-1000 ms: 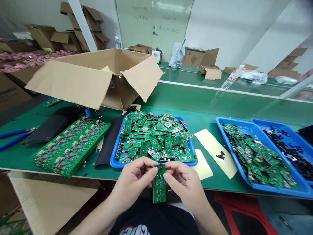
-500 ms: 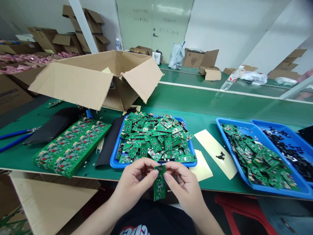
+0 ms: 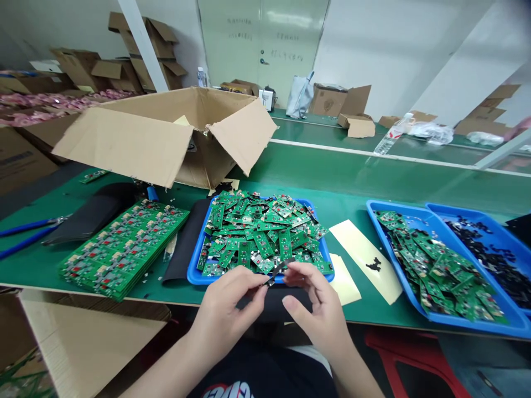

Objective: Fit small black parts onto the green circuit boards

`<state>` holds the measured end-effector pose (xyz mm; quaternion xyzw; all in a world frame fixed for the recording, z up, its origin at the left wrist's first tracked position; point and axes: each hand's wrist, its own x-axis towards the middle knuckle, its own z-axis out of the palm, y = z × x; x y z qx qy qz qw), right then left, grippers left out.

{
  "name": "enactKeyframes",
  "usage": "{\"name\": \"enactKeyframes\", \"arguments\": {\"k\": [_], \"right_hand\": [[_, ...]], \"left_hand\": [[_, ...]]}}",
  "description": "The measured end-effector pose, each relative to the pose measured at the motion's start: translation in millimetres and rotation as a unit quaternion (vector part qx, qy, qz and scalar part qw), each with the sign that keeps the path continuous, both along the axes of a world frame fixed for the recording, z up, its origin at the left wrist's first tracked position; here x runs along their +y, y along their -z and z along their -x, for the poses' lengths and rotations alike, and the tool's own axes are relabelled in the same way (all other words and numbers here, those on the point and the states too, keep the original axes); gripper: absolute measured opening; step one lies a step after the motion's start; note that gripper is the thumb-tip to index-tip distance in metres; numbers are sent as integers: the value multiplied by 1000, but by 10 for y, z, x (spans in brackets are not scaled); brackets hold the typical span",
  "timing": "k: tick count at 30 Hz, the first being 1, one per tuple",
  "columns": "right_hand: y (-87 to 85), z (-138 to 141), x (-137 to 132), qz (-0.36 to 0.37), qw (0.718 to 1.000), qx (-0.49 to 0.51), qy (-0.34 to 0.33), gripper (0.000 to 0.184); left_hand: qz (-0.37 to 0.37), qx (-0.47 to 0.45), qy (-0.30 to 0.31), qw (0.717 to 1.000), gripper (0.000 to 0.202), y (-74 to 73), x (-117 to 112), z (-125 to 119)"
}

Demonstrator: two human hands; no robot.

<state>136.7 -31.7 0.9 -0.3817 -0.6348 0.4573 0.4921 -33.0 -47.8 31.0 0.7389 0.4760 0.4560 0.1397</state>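
Observation:
My left hand (image 3: pixel 232 301) pinches a small circuit board between thumb and fingertips just in front of the middle tray. The board is turned nearly edge-on and mostly hidden by the fingers. From the pinch a thin black strip (image 3: pixel 281 266) curves up to the right; whether it is joined to the board I cannot make out. My right hand (image 3: pixel 317 304) is beside it, thumb apart from the fingers, with the index fingertip at the strip's far end. Behind both hands, a blue tray (image 3: pixel 194 275) holds a heap of loose green circuit boards (image 3: pixel 262 243).
Stacked board panels (image 3: pixel 124 243) lie left, near blue-handled pliers (image 3: pixel 31 229) and an open carton (image 3: pixel 124 143). To the right are yellow backing sheets (image 3: pixel 360 254), a second blue tray (image 3: pixel 440 320) of boards, and another tray (image 3: pixel 514 251) of black pieces.
The circuit board, earlier upright and face-on between both hands, has turned edge-on in my left hand. My right thumb has come away from it, and the black strip now shows as an arc.

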Motion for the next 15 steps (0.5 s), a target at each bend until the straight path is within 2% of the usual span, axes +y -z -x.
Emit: {"name": "enactKeyframes", "arguments": {"k": [2,5,8,11,15], "right_hand": [[-48,28,-15,-21,999,-1,27,26],[-130,79,-15,-56,995,-42,66,4],[-181,117,-9,-97,989,-67,87,14],[-180,152,-38,-124,988,-56,71,12],[-111,208,-98,-97,994,-1,46,16]], "left_hand": [[-68,43,-4,997,14,49,2,-9],[-115,91,-10,989,17,117,0,-25],[-129,114,-10,985,19,155,-6,-27],[-133,109,-6,985,19,161,-15,-23],[-131,95,-16,987,17,135,-11,-40]]}}
